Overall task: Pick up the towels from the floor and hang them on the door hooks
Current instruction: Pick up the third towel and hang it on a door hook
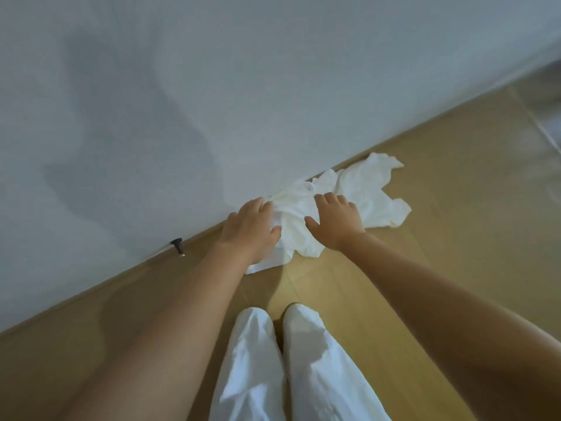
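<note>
My left hand (pixel 250 230) lies on the near-left end of the towel (pixel 331 208), fingers curled into the cloth where it bunches against the wall (pixel 212 86). It looks to be closing on a fold, but whether the grip is complete I cannot tell. My right hand (pixel 334 221) rests on the middle of the heap, fingers spread, palm down, gripping nothing yet.

The towel is white, crumpled, flat on the floor (pixel 440 238), pressed along the foot of the wall. Its long axis runs along the wall line, from near-left by my left hand to far-right, where a loose corner lies past my right hand. Both hands touch it; most of the cloth lies beyond and to the right of the right hand, so that hand is nearer the bulk.

Whether the heap is one towel or more I cannot tell.

My trouser legs (pixel 273 360) stand just short of the heap. A small black doorstop (pixel 177 245) sits at the wall base, left of my left hand, apart from the cloth.

No door hooks in view. Judgement: pick-up stage only; nothing lifted.
</note>
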`<act>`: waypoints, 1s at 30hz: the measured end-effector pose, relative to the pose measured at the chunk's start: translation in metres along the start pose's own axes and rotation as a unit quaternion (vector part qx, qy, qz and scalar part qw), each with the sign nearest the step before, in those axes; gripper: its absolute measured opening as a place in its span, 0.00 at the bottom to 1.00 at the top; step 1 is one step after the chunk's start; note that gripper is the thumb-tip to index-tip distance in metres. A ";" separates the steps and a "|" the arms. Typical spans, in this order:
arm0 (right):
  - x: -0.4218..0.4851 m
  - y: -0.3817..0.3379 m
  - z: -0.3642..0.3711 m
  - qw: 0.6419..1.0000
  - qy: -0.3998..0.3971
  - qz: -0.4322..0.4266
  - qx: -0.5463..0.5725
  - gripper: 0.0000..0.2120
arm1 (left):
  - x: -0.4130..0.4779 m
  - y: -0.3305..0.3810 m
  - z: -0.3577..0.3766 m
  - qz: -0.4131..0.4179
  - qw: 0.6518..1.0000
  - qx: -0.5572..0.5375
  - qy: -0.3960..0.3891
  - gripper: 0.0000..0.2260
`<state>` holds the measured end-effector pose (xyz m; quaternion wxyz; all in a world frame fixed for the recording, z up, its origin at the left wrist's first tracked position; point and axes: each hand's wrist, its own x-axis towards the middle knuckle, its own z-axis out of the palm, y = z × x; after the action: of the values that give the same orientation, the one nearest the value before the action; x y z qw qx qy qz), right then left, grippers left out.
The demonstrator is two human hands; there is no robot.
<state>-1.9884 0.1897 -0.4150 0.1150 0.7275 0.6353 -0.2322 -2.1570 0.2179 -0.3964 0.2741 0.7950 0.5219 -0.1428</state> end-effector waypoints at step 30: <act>0.243 0.113 0.436 0.997 0.001 -0.009 0.081 0.19 | 0.311 -0.075 0.440 0.060 0.975 0.210 -0.035 0.24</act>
<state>-1.9413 0.1810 -0.9242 0.0532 0.7288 0.6212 -0.2832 -2.0700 0.2170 -0.9338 0.1278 0.8592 0.4215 -0.2603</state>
